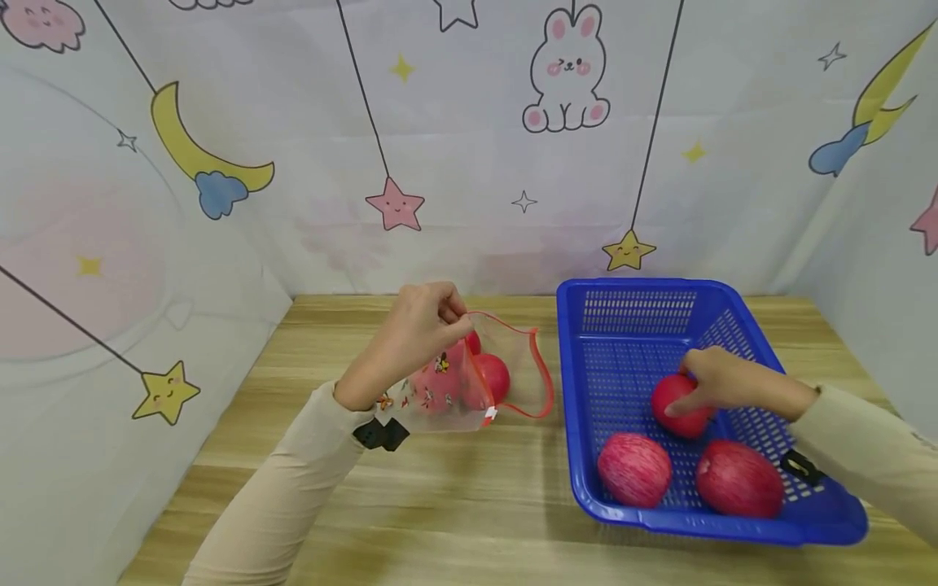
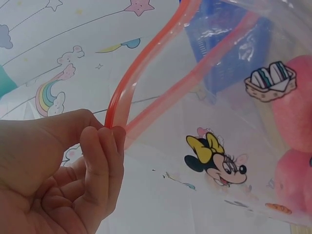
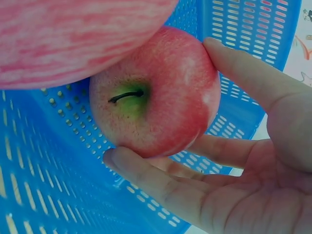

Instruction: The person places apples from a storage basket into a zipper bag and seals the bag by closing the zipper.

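My left hand (image 1: pixel 432 321) pinches the red-edged rim of a clear zip bag (image 2: pixel 161 117) printed with cartoon figures. The bag's mouth gapes toward the right, and red apples (image 1: pixel 493 379) lie inside it. Within the blue basket (image 1: pixel 570 391), my right hand (image 1: pixel 721 381) grips a red apple (image 3: pixel 161 92) between thumb and fingers; its stem and greenish hollow show in the right wrist view. Two more apples, one at the left (image 1: pixel 634 470) and one at the right (image 1: pixel 740 478), lie at the basket's near end. The left hand's palm shows in the left wrist view.
The basket stands on a wood-grain table (image 1: pixel 454 496), to the right of the bag. White cloth walls (image 1: pixel 469 163) with cartoon prints enclose the table at the back and sides. A white zip slider (image 1: pixel 490 416) sits on the bag's red edge.
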{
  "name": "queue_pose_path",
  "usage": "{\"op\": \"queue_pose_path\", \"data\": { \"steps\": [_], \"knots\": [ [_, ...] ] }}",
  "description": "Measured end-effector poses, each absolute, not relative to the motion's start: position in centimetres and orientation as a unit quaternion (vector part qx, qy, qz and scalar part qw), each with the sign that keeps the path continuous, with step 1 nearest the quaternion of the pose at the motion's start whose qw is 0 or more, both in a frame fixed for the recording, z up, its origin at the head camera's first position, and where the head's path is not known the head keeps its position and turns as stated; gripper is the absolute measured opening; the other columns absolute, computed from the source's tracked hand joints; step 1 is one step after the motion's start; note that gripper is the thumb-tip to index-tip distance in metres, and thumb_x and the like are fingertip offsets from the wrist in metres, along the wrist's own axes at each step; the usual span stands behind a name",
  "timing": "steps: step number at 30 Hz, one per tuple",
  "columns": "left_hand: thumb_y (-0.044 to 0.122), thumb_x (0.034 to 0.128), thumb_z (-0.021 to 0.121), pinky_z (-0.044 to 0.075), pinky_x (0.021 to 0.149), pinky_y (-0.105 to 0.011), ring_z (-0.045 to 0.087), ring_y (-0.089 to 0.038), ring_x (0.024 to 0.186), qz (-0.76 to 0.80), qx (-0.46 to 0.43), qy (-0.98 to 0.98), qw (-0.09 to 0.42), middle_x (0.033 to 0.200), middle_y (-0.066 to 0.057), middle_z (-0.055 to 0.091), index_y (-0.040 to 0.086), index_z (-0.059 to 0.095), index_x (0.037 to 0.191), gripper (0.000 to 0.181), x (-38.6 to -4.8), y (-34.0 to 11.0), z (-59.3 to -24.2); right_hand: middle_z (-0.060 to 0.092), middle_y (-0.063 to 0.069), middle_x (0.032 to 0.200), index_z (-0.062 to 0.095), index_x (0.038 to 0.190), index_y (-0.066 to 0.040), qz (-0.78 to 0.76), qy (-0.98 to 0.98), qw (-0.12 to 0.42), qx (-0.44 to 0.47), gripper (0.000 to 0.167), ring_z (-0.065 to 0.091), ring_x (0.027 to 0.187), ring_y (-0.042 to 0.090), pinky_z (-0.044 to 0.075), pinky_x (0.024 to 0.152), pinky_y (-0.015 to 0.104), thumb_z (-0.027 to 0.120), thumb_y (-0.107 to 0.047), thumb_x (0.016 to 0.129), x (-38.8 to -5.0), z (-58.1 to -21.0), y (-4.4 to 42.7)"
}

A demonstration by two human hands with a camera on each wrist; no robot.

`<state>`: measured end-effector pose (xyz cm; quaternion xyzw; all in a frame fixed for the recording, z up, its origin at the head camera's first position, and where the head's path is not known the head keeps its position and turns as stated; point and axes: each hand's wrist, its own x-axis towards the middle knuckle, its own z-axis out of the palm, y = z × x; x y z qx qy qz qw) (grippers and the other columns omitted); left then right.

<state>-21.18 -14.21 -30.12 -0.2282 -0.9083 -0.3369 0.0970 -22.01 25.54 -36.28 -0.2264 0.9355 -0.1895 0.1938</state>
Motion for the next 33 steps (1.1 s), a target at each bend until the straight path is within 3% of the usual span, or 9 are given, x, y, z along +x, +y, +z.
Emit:
{"op": "queue_pose_path", "data": {
  "steps": [14,21,26,33],
  "knots": [
    [0.003,0.0866,0.067,0.053,0.055,-0.027,0.062,-0.011,0.059,-0.341,-0.226,-0.908,0.086,0.07,0.0,0.067,0.004,0.065,0.08,0.007,-21.1,-14.1,-30.3,0.062,0.011,0.081,0.062,0.099,0.018,-0.182,0.939,0.189,-0.222,0.054,0.061,0.055,0.013,0.053,0.051,0.029,0.087,-0.022,0.072,-21.8,-36.3,24.3],
    [0.003,0.0865,0.066,0.052,0.054,-0.028,0.061,-0.012,0.058,-0.346,-0.227,-0.906,0.084,0.069,0.0,0.066,0.005,0.064,0.079,0.008,-21.1,-14.0,-30.4,0.054,0.005,0.072,0.056,0.08,0.003,-0.149,0.947,0.153,-0.239,0.045,0.054,0.061,0.017,0.048,0.052,0.029,0.09,-0.022,0.065,-21.6,-36.6,23.6],
    [0.003,0.0864,0.067,0.053,0.055,-0.027,0.062,-0.011,0.058,-0.347,-0.225,-0.906,0.086,0.07,0.0,0.066,0.004,0.065,0.079,0.007,-21.1,-14.0,-30.5,0.05,0.008,0.076,0.049,0.082,0.0,-0.14,0.95,0.145,-0.239,0.052,0.051,0.066,0.021,0.048,0.054,0.031,0.092,-0.019,0.062,-21.7,-36.7,23.0],
    [0.003,0.0864,0.067,0.053,0.054,-0.026,0.061,-0.011,0.056,-0.343,-0.234,-0.904,0.098,0.069,-0.001,0.067,0.004,0.065,0.08,0.007,-21.4,-14.2,-30.3,0.053,0.011,0.08,0.054,0.087,0.007,-0.089,0.953,0.108,-0.269,0.058,0.053,0.075,0.029,0.049,0.068,0.046,0.093,-0.022,0.056,-22.0,-36.7,21.7]
  ]
}}
